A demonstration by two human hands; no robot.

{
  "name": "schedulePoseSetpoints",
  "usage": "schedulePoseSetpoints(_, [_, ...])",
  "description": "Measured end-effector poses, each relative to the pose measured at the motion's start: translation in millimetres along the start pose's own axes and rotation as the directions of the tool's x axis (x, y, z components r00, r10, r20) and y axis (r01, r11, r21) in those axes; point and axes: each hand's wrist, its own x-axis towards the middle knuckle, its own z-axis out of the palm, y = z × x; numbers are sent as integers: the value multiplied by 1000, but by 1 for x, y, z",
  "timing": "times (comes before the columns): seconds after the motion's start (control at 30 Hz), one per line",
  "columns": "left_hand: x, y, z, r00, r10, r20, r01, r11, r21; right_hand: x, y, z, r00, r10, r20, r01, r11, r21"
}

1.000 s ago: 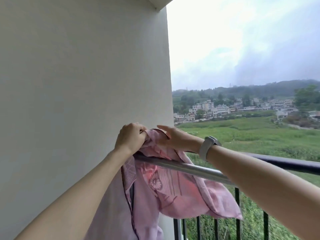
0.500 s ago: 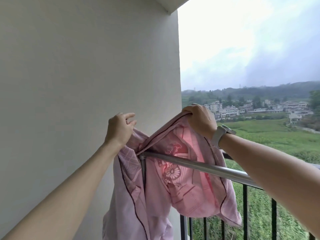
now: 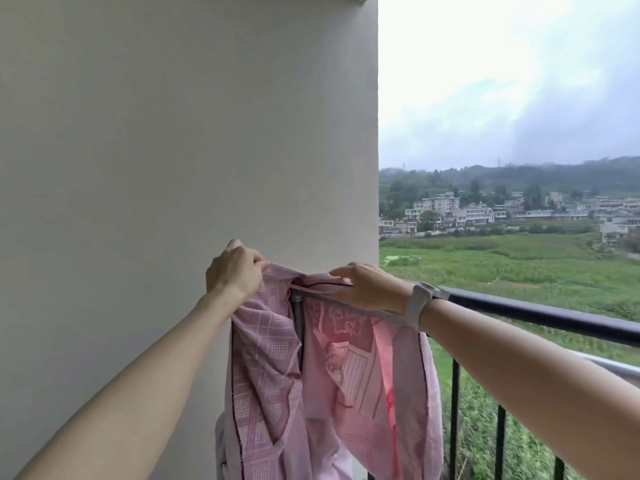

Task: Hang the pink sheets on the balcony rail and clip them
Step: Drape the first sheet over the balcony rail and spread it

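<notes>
We hold the pink sheet point(image 3: 322, 375) over the silver bar point(image 3: 377, 311) at the wall point(image 3: 156, 168).

The sheet hangs bunched over the bar's end, its folds falling on both sides just beside the wall. Our left hand point(image 3: 235, 271) pinches its top edge in curled fingers; our right hand point(image 3: 367, 285), a watch point(image 3: 420, 301) on its wrist, grips the dark-piped hem on the bar. Behind runs the black rail point(image 3: 540, 315), with fields beyond.

Plain white wall point(image 3: 173, 133) left; overcast sky, village bldgs point(image 3: 450, 209), green fields point(image 3: 502, 265) beyond
</notes>
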Motion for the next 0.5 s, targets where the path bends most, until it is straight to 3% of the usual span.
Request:
schedulePoseSetpoints(0.07, [4,-6,7,999,-32,-31,31,999,-36,16,-5,18,999,2,-48,-9,986,-166])
schedulePoseSetpoints(0.17, [14,-14,22,996,-86,-26,83,993,-87,41,-8,37,981,15,-192,-65,965,-252])
schedulePoseSetpoints(0.37, [50,-14,23,973,-217,-82,179,927,-329,75,9,13,891,82,-446,-135,987,-88])
schedulePoseSetpoints(0.5, [87,-16,-8,859,-459,-226,254,765,-591,83,19,-39,755,181,-631,-145,983,109])
